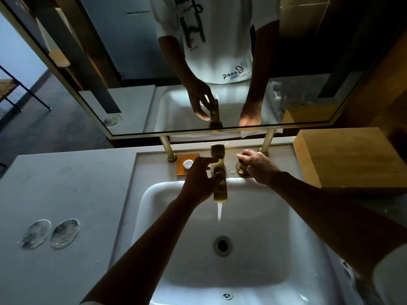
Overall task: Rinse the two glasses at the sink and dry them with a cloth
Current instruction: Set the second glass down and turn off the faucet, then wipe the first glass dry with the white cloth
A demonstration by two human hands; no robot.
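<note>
Water (219, 211) runs in a thin stream from the brass rectangular spout (219, 183) into the white ceramic sink (275, 238), above its round drain (222, 245). The right hand (256, 165) grips the small brass tap handle (242, 167) with curled fingers. The left hand (201, 179) rests against the spout, fingers spread and holding nothing. Two clear glasses (50, 233) stand side by side on the grey countertop (66, 183), well left of the sink, beyond both hands
</note>
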